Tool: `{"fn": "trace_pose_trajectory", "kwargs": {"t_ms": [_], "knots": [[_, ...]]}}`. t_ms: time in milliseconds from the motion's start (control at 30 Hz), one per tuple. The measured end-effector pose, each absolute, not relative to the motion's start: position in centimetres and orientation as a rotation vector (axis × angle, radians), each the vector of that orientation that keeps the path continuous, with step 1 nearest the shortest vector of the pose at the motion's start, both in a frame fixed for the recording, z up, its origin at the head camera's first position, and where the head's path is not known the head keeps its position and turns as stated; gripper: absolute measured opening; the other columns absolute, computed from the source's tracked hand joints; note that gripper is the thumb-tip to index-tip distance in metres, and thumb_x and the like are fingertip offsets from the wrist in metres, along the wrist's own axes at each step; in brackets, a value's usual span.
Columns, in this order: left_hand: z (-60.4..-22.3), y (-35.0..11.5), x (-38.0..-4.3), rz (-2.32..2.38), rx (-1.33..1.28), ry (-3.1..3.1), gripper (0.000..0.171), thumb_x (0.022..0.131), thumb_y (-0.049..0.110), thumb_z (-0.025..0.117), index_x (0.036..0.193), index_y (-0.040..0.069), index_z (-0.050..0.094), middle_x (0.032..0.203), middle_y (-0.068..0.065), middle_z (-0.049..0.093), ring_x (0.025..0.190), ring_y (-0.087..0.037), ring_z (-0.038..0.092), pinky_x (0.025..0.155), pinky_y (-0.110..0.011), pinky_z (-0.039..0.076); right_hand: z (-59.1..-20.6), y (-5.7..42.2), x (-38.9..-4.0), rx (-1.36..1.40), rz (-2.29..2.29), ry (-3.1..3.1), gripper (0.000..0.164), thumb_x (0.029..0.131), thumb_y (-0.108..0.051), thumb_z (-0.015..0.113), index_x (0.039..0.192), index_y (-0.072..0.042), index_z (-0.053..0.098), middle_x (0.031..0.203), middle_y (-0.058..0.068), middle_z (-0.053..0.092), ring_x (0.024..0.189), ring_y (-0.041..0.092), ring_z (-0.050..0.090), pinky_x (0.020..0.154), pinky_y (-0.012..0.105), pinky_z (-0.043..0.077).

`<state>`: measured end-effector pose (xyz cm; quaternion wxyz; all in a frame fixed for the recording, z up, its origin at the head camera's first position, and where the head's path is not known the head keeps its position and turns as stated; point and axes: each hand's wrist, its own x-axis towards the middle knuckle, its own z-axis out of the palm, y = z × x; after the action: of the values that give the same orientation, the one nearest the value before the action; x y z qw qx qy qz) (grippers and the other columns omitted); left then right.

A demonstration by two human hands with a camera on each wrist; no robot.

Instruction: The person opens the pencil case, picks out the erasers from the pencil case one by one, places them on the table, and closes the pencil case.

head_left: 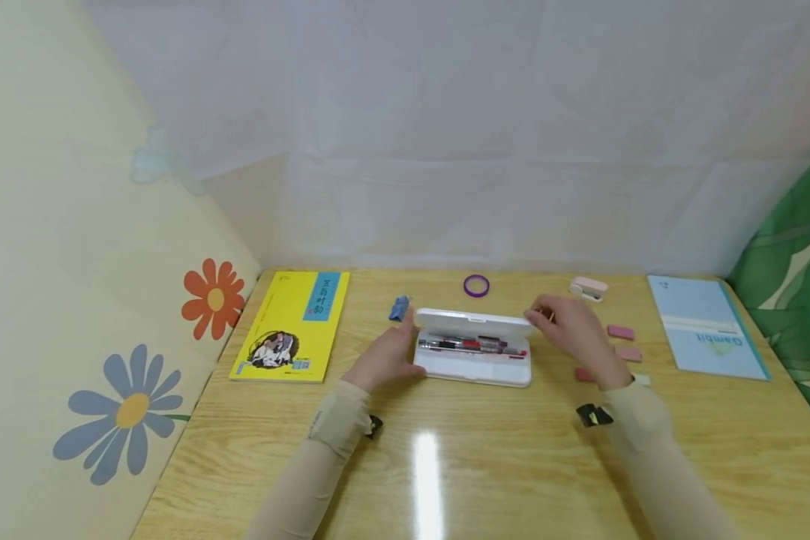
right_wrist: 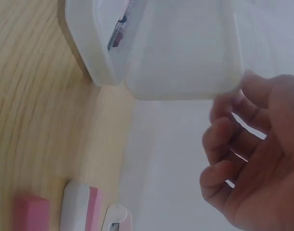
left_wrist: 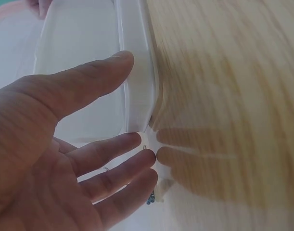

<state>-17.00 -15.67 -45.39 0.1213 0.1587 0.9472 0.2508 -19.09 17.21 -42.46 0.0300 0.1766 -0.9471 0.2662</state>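
Observation:
A white pencil case (head_left: 472, 372) sits on the table with its hinged lid (head_left: 455, 322) raised at the back. Several pens (head_left: 472, 344) lie inside it. At the case's left end is my left hand (head_left: 386, 357), fingers extended; its thumb (left_wrist: 106, 72) lies over the front wall and the fingertips are right at the end corner. My right hand (head_left: 570, 330) pinches the lid's right corner between thumb and index finger, its other fingers loosely bent. In the right wrist view the lid (right_wrist: 185, 53) stands steeply tilted above the tray.
Behind the case are a small blue object (head_left: 399, 308) and a purple ring (head_left: 475, 285). A pink stapler (head_left: 589, 287) and several erasers (head_left: 621, 331) lie to the right, near a light blue notebook (head_left: 709, 345). A yellow book (head_left: 277, 315) is at the left.

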Motion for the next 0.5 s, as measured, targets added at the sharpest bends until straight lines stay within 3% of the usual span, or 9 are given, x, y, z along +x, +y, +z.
{"fn": "trace_pose_trajectory", "kwargs": {"t_ms": [233, 367, 500], "knots": [[-45.4, -16.6, -17.2, 0.758, 0.560, 2.742, 0.106, 0.086, 0.013, 0.080, 0.161, -0.004, 0.007, 0.147, -0.027, 0.054, 0.135, -0.039, 0.055, 0.117, -0.049, 0.043, -43.1, 17.2, -17.8, 0.639, 0.791, -3.052, 0.018, 0.094, -0.030, 0.073, 0.096, -0.012, 0.074, 0.081, 0.000, 0.071, 0.070, 0.010, 0.060, 0.063, 0.028, 0.051], [-45.5, -17.1, -17.4, 0.722, 0.719, 2.751, 0.079, 0.096, 0.001, 0.061, 0.158, -0.009, 0.014, 0.141, -0.030, 0.057, 0.130, -0.040, 0.059, 0.113, -0.050, 0.047, -43.8, 16.8, -17.4, 0.608, 0.719, -3.152, 0.027, 0.089, -0.034, 0.078, 0.102, -0.010, 0.073, 0.083, 0.001, 0.071, 0.069, 0.010, 0.058, 0.061, 0.026, 0.049], [-45.4, -17.2, -17.6, 0.682, 0.757, 2.759, 0.060, 0.103, 0.001, 0.045, 0.157, -0.010, 0.020, 0.136, -0.031, 0.061, 0.124, -0.041, 0.062, 0.108, -0.050, 0.051, -44.2, 16.4, -17.3, 0.553, 0.679, -3.195, 0.039, 0.086, -0.033, 0.081, 0.114, -0.007, 0.071, 0.088, 0.003, 0.070, 0.070, 0.013, 0.057, 0.060, 0.026, 0.048]]}}
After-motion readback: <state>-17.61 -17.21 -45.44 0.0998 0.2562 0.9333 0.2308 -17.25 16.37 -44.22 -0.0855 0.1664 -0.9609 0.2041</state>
